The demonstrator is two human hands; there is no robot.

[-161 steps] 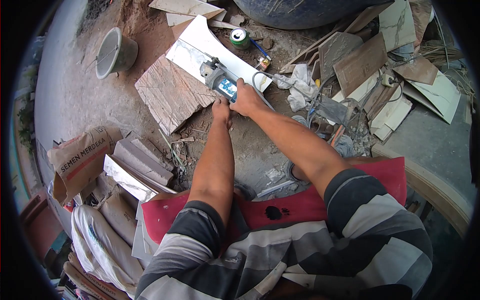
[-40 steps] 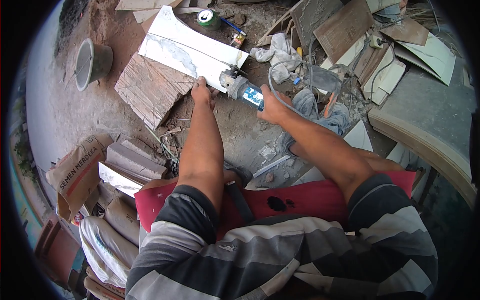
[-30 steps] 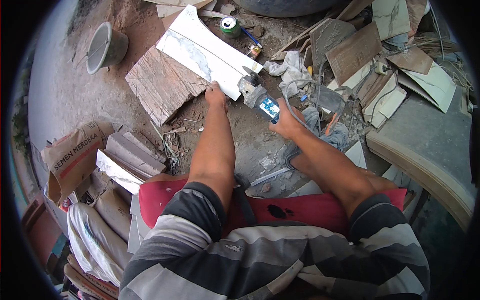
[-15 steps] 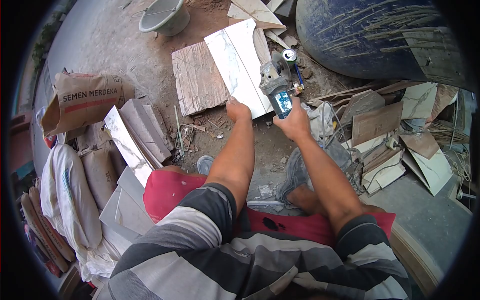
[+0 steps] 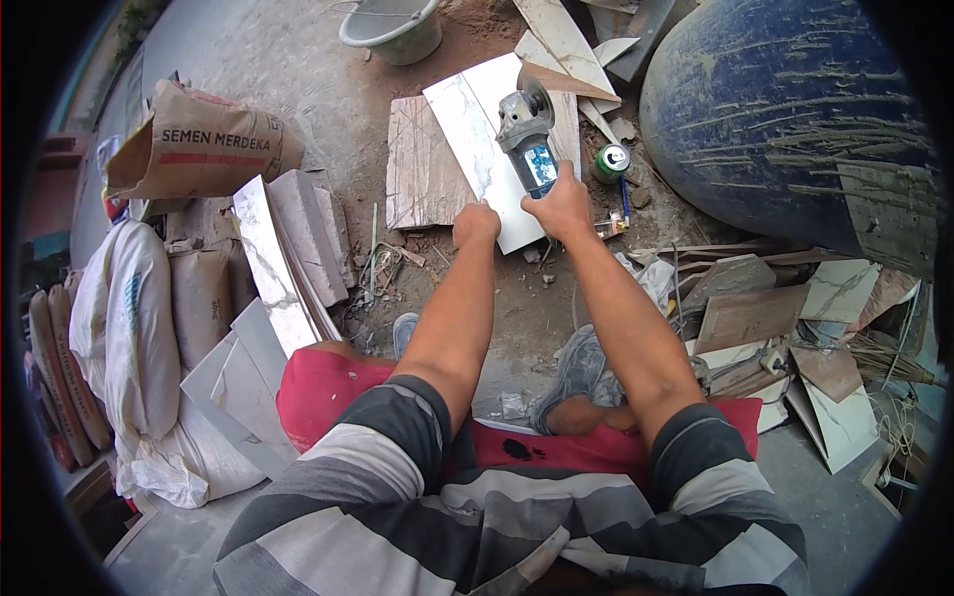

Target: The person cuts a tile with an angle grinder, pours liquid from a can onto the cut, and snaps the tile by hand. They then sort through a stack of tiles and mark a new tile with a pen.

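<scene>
My right hand (image 5: 562, 209) is wrapped round the body of a blue and grey angle grinder (image 5: 530, 144). The grinder's disc (image 5: 538, 99) is at its far end, over the upper right part of a white marbled tile (image 5: 475, 129). My left hand (image 5: 477, 225) has its fingers closed at the tile's near left edge, pressing or gripping it. Beneath the tile lies a rough brownish slab (image 5: 422, 169), which sticks out on the left. A line runs lengthwise along the tile.
A green can (image 5: 610, 162) stands right of the tile. Beyond are a grey bucket (image 5: 397, 32) and tile offcuts (image 5: 566, 45). A large blue drum (image 5: 775, 109) fills the upper right. Cement bags (image 5: 209, 144) and leaning tiles (image 5: 268, 263) are at left, more tile pieces (image 5: 750, 318) at right.
The grinder has moved left relative to the tile, from its right edge to over it. The camera view has shifted, and my left hand stays at the tile's edge.
</scene>
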